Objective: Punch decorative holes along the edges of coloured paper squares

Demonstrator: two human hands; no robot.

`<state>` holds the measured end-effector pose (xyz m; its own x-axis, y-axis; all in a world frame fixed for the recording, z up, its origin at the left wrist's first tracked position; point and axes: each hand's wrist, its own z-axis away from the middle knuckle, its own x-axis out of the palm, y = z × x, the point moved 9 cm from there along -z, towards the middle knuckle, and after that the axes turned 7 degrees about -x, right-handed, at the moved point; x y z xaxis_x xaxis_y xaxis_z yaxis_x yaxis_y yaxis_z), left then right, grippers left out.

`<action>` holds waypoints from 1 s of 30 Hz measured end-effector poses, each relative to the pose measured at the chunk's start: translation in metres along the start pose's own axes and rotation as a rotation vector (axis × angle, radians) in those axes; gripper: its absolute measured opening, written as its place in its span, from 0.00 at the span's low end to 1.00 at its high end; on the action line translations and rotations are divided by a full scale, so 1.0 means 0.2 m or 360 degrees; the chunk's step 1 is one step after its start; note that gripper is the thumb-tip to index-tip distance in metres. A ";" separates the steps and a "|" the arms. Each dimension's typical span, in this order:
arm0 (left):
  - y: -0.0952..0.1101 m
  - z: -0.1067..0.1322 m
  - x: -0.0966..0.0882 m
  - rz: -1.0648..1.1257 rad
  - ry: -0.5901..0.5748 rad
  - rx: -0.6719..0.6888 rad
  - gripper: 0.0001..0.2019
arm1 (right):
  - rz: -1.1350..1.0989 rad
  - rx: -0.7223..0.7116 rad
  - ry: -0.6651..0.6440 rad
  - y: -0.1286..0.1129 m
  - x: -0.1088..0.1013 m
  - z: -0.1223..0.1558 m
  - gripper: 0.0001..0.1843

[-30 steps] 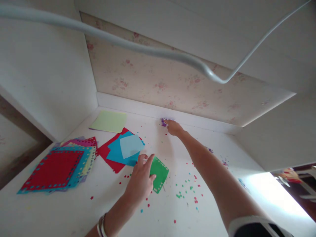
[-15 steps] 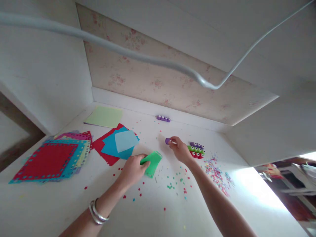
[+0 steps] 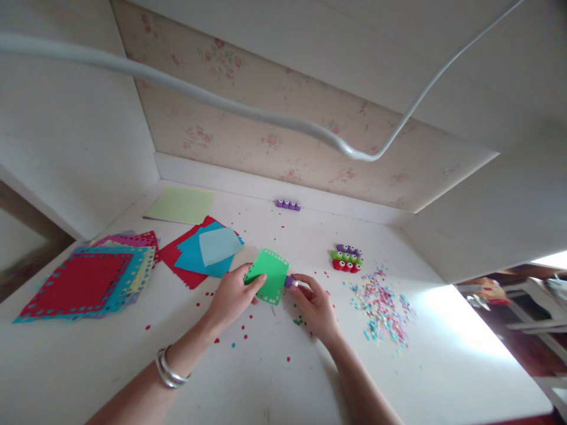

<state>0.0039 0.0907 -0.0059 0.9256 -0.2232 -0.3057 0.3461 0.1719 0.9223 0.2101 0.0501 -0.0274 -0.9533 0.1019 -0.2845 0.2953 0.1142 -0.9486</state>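
Near the middle of the white table, my left hand [image 3: 234,293] pinches a green sheet of paper [image 3: 271,273] by its left side. Small holes run along the sheet's edges. My right hand [image 3: 315,306] is closed on a small purple craft punch [image 3: 290,282], which sits at the sheet's right edge. Whether the paper is inside the punch's slot I cannot tell. Rows of purple, green and red punches [image 3: 346,258] stand to the right, beyond my right hand. Another row of purple punches [image 3: 288,205] is at the back by the wall.
A stack of hole-edged coloured sheets [image 3: 95,283] lies at the left. Red and blue paper [image 3: 206,254] and pale green paper [image 3: 179,205] lie behind my left hand. A heap of confetti [image 3: 383,310] spreads at the right. A white cable [image 3: 283,118] crosses above.
My right hand has brought the purple punch down and left to the green sheet's edge. The sheet, in my left hand, has turned more face-on to the camera.
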 end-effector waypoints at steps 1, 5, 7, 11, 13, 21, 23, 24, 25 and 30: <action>0.00 0.00 0.00 -0.0017 0.0000 0.0002 0.16 | -0.0003 0.0006 0.0003 0.00 0.00 0.00 0.23; 0.00 0.00 0.01 -0.0051 -0.0013 0.0007 0.16 | -0.0029 0.0018 -0.0024 0.01 0.01 0.00 0.22; 0.00 0.00 0.02 -0.0048 -0.0017 0.0029 0.16 | -0.0068 0.0008 -0.0043 0.00 0.02 0.00 0.21; 0.02 0.00 0.01 -0.0130 0.0014 0.0097 0.15 | -0.0057 -0.0021 -0.0050 -0.01 0.02 0.00 0.18; 0.03 0.00 0.01 -0.0203 0.0041 0.0144 0.15 | 0.0042 -0.0095 -0.0042 -0.05 0.02 0.00 0.15; 0.08 0.04 0.06 -0.0603 0.0101 0.0458 0.13 | 0.0581 -0.0399 -0.0222 -0.23 0.06 0.01 0.10; 0.06 0.04 0.09 -0.0745 0.0142 0.0497 0.15 | 0.0656 -0.0416 -0.0269 -0.24 0.07 0.01 0.09; 0.05 0.05 0.10 -0.0819 0.0156 0.0498 0.16 | 0.0685 -0.0402 -0.0288 -0.24 0.07 0.01 0.09; 0.04 0.05 0.11 -0.0892 0.0178 0.0497 0.17 | 0.0703 -0.0382 -0.0309 -0.24 0.07 0.00 0.09; 0.14 0.13 0.07 -0.1113 0.0463 0.0737 0.24 | 0.0728 -0.0289 -0.0460 -0.26 0.03 -0.08 0.13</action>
<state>0.0224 0.0671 0.0211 0.5499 0.1319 -0.8248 0.8084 -0.3322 0.4859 0.1904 0.0609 0.0217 -0.6972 -0.0910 -0.7111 0.6639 0.2924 -0.6883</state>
